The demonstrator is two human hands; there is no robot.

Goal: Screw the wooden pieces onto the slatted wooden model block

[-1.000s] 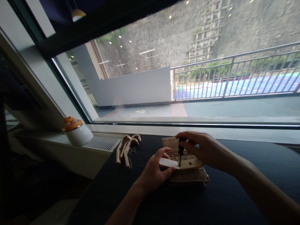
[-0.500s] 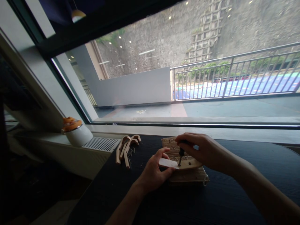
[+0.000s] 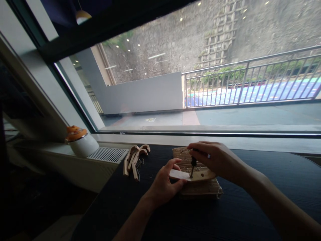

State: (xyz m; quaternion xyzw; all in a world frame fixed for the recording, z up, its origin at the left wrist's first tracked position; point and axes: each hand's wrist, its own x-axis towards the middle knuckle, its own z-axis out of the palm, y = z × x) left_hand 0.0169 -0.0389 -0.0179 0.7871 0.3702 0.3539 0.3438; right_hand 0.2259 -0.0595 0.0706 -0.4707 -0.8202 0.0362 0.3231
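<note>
A wooden hook (image 3: 198, 176) with a dark hole lies across a stack of corrugated cardboard (image 3: 200, 189). My left hand (image 3: 168, 180) grips the hook's pale left end between thumb and fingers. From above, my right hand (image 3: 208, 154) is closed round the dark handle of a screwdriver (image 3: 193, 162). The screwdriver stands nearly upright, its tip at a hole near the middle of the hook. Whether a screw sits under the tip is too small to tell. The hook's right end is partly hidden behind my right hand.
Several similar wooden hooks (image 3: 135, 162) lie on the dark table (image 3: 250, 214) to the left, with loose screws (image 3: 139, 164) beside them. A white jar with an orange top (image 3: 84, 144) stands on the ledge by a vent grille (image 3: 109, 154). A window runs behind the table.
The fingers of my right hand have shifted slightly round the screwdriver handle. My left hand and the hook stay in place.
</note>
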